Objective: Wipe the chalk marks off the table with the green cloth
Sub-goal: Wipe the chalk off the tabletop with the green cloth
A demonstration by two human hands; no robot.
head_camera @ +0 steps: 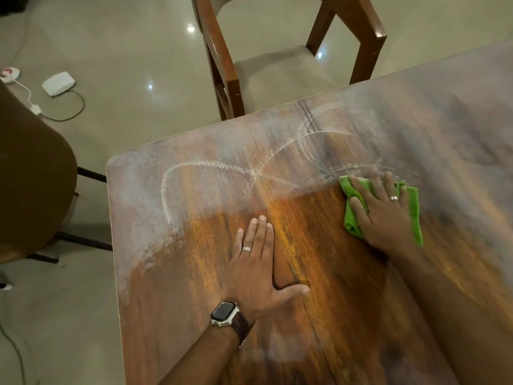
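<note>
Green cloth (pixel 413 209) lengthwise away, under hands (pixel 380 209).

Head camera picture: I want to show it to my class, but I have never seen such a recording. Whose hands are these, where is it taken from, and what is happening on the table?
There is no machine here. A person wears one camera on the head, looking down at their own hands. The right hand presses a green cloth flat on the wooden table. The left hand lies flat and holds nothing. White chalk marks remain farther away; the nearer wood looks wiped. A chair stands beyond.
</note>
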